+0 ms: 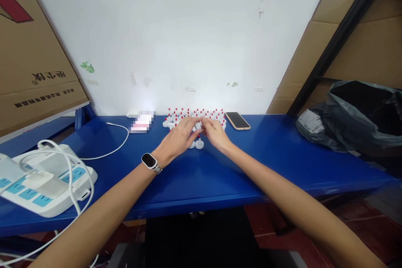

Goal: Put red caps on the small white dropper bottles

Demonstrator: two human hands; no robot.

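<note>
white piece (198, 126) lies between left grip (179, 137) and right grip (216, 135), both narrowly pinching it.

A watch (149, 161) with a dark, rounded-rectangular screen, pale case and silver-toned link band (158, 170) encircles the left wrist (161, 157).

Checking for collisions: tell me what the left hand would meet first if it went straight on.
Likely the right hand, close ahead, just past the small white piece at the left hand; depth is unclear.
</note>
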